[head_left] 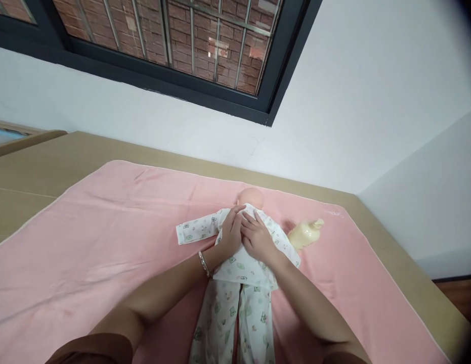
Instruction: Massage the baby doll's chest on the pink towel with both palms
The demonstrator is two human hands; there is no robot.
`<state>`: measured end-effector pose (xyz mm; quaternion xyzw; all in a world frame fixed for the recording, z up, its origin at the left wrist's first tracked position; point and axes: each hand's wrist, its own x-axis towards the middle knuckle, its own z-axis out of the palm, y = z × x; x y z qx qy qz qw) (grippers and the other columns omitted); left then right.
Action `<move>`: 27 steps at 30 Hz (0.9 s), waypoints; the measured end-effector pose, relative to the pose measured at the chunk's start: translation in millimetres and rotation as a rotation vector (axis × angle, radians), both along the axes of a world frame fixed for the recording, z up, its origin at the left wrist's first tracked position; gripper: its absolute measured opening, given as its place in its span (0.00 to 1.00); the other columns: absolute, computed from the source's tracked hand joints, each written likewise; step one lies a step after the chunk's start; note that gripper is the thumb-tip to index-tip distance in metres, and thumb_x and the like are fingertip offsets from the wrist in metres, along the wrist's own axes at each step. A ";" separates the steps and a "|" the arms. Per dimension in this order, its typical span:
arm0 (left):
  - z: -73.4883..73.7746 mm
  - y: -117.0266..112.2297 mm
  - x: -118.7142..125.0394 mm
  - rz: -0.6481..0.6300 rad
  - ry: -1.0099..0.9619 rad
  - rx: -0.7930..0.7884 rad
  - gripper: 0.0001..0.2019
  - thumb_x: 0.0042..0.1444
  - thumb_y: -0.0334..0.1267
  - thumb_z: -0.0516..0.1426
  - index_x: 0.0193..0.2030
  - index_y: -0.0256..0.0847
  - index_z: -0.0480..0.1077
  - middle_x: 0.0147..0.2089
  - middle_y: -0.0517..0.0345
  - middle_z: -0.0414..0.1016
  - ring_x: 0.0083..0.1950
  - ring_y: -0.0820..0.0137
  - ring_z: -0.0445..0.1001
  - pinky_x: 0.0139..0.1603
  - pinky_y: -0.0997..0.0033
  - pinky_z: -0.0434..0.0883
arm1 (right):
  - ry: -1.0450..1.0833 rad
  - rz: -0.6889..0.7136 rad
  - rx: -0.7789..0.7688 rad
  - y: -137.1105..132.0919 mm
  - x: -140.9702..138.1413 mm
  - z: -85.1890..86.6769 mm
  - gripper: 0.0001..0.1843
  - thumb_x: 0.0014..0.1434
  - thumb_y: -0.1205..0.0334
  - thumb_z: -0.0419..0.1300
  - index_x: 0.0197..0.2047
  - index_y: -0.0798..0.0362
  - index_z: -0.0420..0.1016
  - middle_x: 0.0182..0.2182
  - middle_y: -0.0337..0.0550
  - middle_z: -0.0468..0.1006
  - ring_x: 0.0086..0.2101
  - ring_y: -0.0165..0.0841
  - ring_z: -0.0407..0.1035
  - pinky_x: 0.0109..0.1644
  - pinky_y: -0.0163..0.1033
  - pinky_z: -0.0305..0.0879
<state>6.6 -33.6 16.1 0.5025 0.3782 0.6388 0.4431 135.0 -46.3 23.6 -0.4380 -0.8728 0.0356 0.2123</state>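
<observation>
A baby doll lies on a pink mat, its head away from me. It wears a white printed top and matching trousers. My left hand, below a bracelet at the wrist, rests on the top's chest near the collar, fingers stretched out. Beside it, almost touching, my right hand lies on the same cloth with its fingers spread. Both thumbs are mostly hidden. One sleeve extends flat to the left. Near the other sleeve lies a pale yellow bottle.
The mat covers a wooden surface with a raised edge at the far left. A white wall rises directly behind, with a dark-framed window showing bars and brickwork. Another wall stands to the right.
</observation>
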 end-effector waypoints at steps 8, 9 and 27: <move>-8.7 4.8 -1.8 0.063 0.099 0.028 0.14 0.64 0.43 0.48 0.49 0.46 0.71 0.53 0.52 0.74 0.57 0.62 0.69 0.65 0.58 0.62 | 0.064 -0.449 0.016 -4.3 -3.9 -8.8 0.28 0.66 0.57 0.48 0.66 0.59 0.63 0.65 0.61 0.61 0.66 0.51 0.54 0.69 0.63 0.50; -10.4 5.3 -2.0 0.071 0.121 0.041 0.14 0.65 0.43 0.47 0.49 0.44 0.71 0.52 0.52 0.74 0.57 0.62 0.70 0.64 0.57 0.63 | 0.048 -0.430 0.050 -11.7 -5.8 -11.9 0.28 0.66 0.59 0.49 0.66 0.60 0.63 0.65 0.61 0.61 0.66 0.51 0.53 0.69 0.63 0.49; -16.8 18.0 -4.5 0.226 0.915 0.287 0.12 0.56 0.28 0.51 0.46 0.38 0.69 0.46 0.48 0.73 0.51 0.59 0.69 0.55 0.52 0.70 | 0.356 -0.421 0.188 -0.3 19.2 -23.7 0.16 0.62 0.61 0.55 0.50 0.53 0.78 0.46 0.50 0.79 0.50 0.41 0.70 0.59 0.50 0.67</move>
